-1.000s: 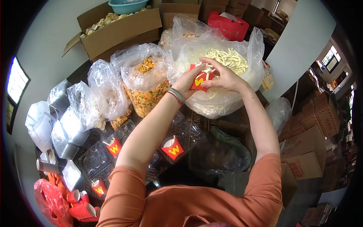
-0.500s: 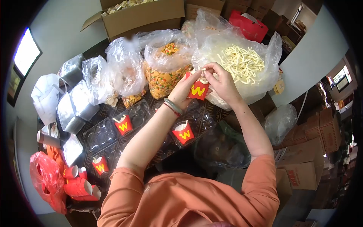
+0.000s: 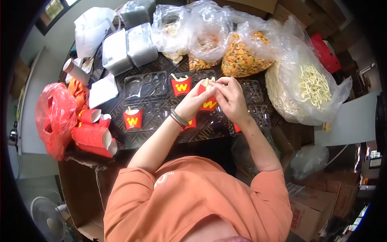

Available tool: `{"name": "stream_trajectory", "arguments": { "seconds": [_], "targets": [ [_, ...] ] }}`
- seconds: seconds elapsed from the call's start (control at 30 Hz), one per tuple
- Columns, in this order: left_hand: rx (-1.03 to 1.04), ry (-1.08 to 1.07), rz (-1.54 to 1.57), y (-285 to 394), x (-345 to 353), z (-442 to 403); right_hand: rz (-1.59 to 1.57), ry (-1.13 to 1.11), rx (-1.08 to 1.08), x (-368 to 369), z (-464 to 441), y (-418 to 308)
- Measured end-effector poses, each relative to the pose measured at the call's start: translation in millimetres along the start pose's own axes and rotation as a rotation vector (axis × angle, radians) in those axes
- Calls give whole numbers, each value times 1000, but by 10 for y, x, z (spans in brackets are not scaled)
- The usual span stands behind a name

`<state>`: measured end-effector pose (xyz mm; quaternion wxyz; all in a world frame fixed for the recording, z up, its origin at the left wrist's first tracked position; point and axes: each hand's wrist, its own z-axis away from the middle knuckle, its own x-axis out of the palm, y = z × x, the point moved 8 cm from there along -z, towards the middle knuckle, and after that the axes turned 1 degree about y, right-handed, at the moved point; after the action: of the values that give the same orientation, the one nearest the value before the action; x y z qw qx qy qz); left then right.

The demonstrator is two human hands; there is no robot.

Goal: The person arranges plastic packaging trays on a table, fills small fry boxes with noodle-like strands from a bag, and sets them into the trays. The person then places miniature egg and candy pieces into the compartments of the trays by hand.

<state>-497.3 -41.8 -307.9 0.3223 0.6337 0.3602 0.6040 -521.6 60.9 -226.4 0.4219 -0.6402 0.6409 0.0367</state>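
Observation:
My left hand (image 3: 192, 104) is wrapped round the left side of a red fry carton (image 3: 209, 104) with a yellow mark. White sticks poke out of its top. The fingers of my right hand (image 3: 232, 99) are pinched together at those sticks; what exactly they grip is too small to tell. Beneath and around lie clear plastic trays (image 3: 146, 85). One filled carton (image 3: 181, 86) stands at the back, another (image 3: 133, 119) at the left. A further carton (image 3: 190, 124) is partly hidden by my left wrist.
A clear bag of pale sticks (image 3: 315, 86) stands at the right, beside a bag of orange pieces (image 3: 244, 56). Stacked plastic lids (image 3: 116, 50) are at the back left. Empty red cartons (image 3: 93, 137) lie near a red bag (image 3: 56, 117).
The view has swung left. Both hands have moved with the carton from over the bag of pale sticks to above the trays. My right hand has gone from the carton's side to its top.

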Motion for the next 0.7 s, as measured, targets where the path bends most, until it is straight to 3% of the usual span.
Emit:
{"name": "stream_trajectory", "arguments": {
  "seconds": [0.17, 0.23, 0.37, 0.47, 0.53, 0.7],
  "targets": [
    [-12, 176, 191, 122, -564, 501, -55, -197, -42, 720, 14, -274],
    [60, 157, 135, 172, -802, 657, -133, -244, -43, 988, 6, -398],
    [109, 349, 79, 342, -1133, 939, -273, -358, -12, 1446, -71, -563],
    [117, 408, 139, 431, -1424, 1013, -337, -230, 25, 1608, -175, -643],
    [104, 596, 96, 574, -1792, 1049, -362, -160, 89, 1555, -208, -670],
    [146, 911, -610, 1029, -3003, 846, -375, -156, 175, 1366, -12, -419]
  ]
}}
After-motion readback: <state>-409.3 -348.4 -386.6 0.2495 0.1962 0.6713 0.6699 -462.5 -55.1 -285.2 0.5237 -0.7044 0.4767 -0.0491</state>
